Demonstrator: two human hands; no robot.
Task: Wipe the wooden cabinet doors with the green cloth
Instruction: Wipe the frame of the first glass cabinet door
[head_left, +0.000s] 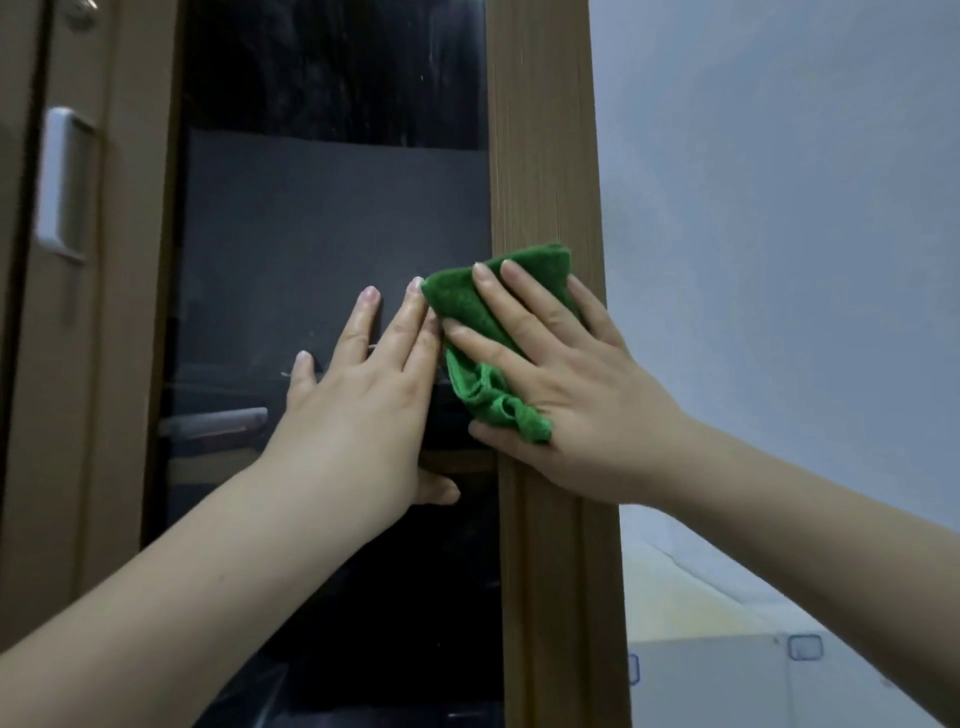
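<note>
Head view shows the right hand (566, 384) flat, pressing the cloth (483, 332) on the door's (545, 156) right edge, left hand (358, 405) spread on glass (311, 234); wiping seems midway.

- We press the green cloth (470, 306) flat against the wooden cabinet door (545, 156) with our right hand (561, 384) (fingers spread).
- Our left hand (363, 400) rests flat on the dark glass panel (311, 218).
</note>
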